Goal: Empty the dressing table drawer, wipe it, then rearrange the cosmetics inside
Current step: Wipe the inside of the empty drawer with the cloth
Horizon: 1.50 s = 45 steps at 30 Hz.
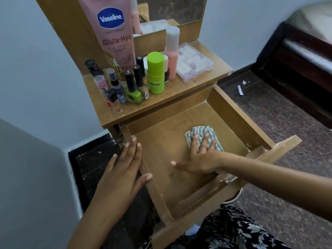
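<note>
Down inside the pulled-out drawer (179, 141), the right hand (201, 159) presses a striped cloth (201, 131) flat against the wooden bottom, near the right wall and toward the back. Its fingers (204, 141) lie straight and spread on top of the cloth, with the thumb stretched out to the left over bare wood. Apart from the cloth and the hand, the drawer floor shows only bare board.

On the drawer's left wall rests the left hand (124, 166), palm down, fingers (133, 146) straight and close together along the rim, the thumb hooked just over the inner edge. It grips nothing.

Up on the counter (179, 90) stand the cosmetics, crowded at the left and middle: a tall pink lotion tube (115, 36) at the back, a green-capped stick (156, 74) in front of it, a pink bottle with a white cap (172, 53) just beside that, several nail polish bottles (133, 87) with black caps, and small perfume bottles (115, 99) at the front left corner. A clear pink box (195, 62) lies flat at the right end of the counter. Behind the tube, a mirror (172, 9) reflects part of it.

At the far right, a bed (309, 42) stands on the speckled floor (269, 112), where a scrap of paper (240, 90) lies.
</note>
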### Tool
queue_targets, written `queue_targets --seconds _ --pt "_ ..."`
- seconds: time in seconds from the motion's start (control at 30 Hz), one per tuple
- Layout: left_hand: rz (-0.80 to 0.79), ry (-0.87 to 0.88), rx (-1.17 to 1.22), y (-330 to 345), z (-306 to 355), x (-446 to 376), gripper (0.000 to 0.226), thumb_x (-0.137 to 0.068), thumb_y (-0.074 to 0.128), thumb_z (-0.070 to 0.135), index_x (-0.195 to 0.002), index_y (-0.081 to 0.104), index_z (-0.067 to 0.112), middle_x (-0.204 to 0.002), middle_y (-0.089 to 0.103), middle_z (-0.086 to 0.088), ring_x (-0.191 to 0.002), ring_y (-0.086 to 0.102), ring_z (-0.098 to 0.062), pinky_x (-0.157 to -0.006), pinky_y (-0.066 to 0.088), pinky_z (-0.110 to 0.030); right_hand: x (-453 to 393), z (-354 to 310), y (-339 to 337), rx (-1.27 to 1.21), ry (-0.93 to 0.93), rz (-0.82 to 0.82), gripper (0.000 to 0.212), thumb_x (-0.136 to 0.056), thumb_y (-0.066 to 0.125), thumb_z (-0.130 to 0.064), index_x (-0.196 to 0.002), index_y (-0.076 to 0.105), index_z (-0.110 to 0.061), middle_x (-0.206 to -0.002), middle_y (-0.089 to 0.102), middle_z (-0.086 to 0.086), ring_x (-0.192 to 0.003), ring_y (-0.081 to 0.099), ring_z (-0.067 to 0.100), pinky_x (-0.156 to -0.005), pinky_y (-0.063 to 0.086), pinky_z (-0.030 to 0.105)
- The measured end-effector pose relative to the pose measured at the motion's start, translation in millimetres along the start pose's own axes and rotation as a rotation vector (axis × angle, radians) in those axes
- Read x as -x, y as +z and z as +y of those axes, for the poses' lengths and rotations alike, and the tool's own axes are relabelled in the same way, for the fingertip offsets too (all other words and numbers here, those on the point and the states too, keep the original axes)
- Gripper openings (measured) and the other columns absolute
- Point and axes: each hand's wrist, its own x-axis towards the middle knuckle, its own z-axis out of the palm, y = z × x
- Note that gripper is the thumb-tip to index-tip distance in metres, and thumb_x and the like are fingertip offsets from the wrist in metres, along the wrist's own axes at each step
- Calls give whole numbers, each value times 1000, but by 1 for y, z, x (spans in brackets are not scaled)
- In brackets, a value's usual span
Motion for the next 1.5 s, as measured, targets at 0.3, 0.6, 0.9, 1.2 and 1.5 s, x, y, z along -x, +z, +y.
queue_targets --seconds 0.3,0.6,0.9,1.2,1.5 --pt "13 3 -31 2 -2 0 74 -78 1 64 -130 -37 28 -133 -50 11 -122 -46 -1 -109 -14 -24 25 -56 53 143 -110 41 75 -101 32 -27 -144 -28 -14 -147 -39 18 -137 -29 44 -114 0 61" --pt "45 -8 -16 4 -4 0 75 -90 17 61 -135 -33 27 -134 -48 13 -133 -35 -5 -111 -14 -27 16 -2 -30 639 -832 378 46 -92 58 -16 -133 50 -35 -134 57 -7 -111 62 12 -84 56 29" --pt "56 -5 -15 7 -5 -1 75 -89 18 61 -133 -33 29 -135 -47 14 -128 -39 -3 -109 -15 -26 -24 32 -34 1066 -1206 211 32 -98 45 -33 -128 57 -35 -150 32 -13 -145 18 22 -118 24 45" --pt "31 -2 -3 7 -3 0 78 -74 0 67 -134 -34 29 -136 -48 14 -124 -44 0 -109 -15 -26 -29 13 -18 1095 -1378 198 39 -100 43 -27 -137 45 -37 -154 27 -9 -146 13 23 -118 8 45" --pt "35 3 0 8 -5 0 80 -72 -5 69 -135 -34 29 -138 -47 13 -127 -42 -1 -111 -14 -27 -33 22 -27 1153 -1338 301 53 -90 57 -15 -133 47 -44 -151 34 -14 -143 27 21 -117 19 44"
